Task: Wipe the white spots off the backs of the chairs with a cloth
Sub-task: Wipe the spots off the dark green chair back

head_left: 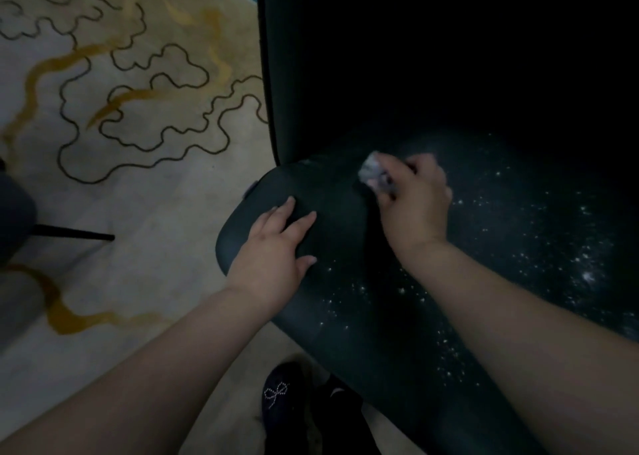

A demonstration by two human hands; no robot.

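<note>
Here, one dark green smooth upholstered chair back (pixel 397 299) fills right of view, over cream patterned carpet (pixel 138 185). White spots (pixel 553 247) too many to count, scattered right and low. Two hands: left hand (pixel 276 243) flat, fingers spread, rests on chair corner; right hand (pixel 415 195) grips one small crumpled pale cloth (pixel 371 172), pressed onto upholstery. Cloth likely soft, light; best bunched in fingers.
</note>
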